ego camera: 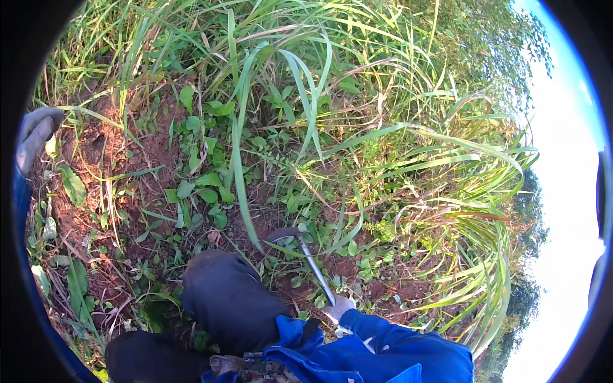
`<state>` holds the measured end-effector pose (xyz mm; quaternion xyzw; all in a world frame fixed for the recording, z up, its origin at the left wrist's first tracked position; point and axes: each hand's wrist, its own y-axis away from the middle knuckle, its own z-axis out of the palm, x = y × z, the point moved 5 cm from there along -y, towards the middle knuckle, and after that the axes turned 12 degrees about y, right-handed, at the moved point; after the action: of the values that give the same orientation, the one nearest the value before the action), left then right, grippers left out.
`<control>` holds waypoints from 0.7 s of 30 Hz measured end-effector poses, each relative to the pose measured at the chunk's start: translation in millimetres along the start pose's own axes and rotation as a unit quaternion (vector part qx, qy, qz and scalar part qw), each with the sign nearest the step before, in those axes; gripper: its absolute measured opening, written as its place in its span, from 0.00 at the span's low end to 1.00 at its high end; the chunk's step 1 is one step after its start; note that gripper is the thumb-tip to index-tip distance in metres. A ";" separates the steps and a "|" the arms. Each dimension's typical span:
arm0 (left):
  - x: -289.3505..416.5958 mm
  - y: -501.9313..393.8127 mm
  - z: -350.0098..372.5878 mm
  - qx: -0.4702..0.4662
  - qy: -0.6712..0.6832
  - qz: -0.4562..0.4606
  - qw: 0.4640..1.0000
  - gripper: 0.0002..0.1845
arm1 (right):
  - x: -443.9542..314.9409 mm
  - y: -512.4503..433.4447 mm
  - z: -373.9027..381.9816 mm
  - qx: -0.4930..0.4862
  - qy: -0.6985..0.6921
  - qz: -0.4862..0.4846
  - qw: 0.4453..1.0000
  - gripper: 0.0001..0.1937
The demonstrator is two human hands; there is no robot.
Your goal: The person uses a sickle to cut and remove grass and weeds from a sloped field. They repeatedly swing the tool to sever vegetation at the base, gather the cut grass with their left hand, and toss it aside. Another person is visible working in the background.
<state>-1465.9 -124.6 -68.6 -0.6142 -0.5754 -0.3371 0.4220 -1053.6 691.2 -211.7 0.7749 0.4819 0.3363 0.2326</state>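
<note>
My right hand [339, 307], below a blue sleeve, is closed around the handle of a sickle [313, 265] with a metal shaft. Its dark curved blade [282, 233] lies low among weeds and long grass, just beyond my knee. At the far left rim my left hand [37, 134], which looks gloved, is partly cut off by the edge of the view; a grass blade [91, 114] runs from beside its fingertips. Whether it grips that blade cannot be told. Small broad-leaved weeds [208, 182] grow from the reddish soil between the hands.
My dark-trousered knee [230, 297] is bent close to the ground. Tall arching grass [459, 210] fills the far side and the right. Reddish soil [134, 167] with cut or dry stems shows at left. Shrubs [498, 43] stand beyond, against bright sky.
</note>
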 end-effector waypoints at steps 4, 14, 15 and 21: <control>-24.9 -41.9 21.7 -0.008 0.027 0.002 1.000 0.25 | -5.0 -4.3 -36.4 -0.061 0.044 0.060 0.995 0.23; 23.4 -69.5 91.1 -0.093 -0.013 -0.092 0.991 0.23 | -28.9 -65.4 -71.5 -0.117 0.050 0.031 0.991 0.19; 42.4 -66.2 98.1 -0.111 -0.021 -0.108 0.988 0.23 | -36.8 -59.5 -70.5 -0.126 0.014 0.056 0.990 0.19; 202.1 -35.3 129.3 -0.208 -0.047 -0.160 0.964 0.22 | -119.7 47.4 -175.6 -0.078 -0.247 0.051 0.964 0.18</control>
<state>-1487.8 77.3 63.9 -0.6037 -0.6027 -0.4831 0.1975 -1193.6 569.3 -97.9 0.8371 0.3414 0.1820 0.3867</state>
